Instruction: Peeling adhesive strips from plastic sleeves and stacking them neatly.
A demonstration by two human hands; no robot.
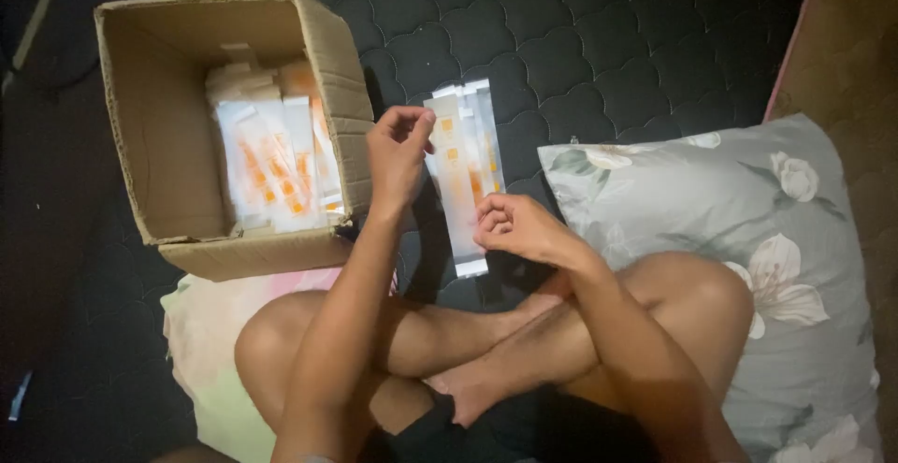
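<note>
At the far left an open cardboard box point(168, 136) stands on the dark quilted mattress point(580, 42), with a heap of white and orange packets point(271, 164) lying inside it. Just right of the box wall, the left hand point(398, 159) is raised, its thumb and fingertips pinched on the upper edge of a long white sachet strip point(460, 182) with orange marks. The strip lies fanned with a few more like it on the mattress between the hands. The right hand point(514, 227) curls loosely, fingers pinching the strip's lower part. Further right lies a grey floral pillow point(711, 192), beside the person's crossed legs
</note>
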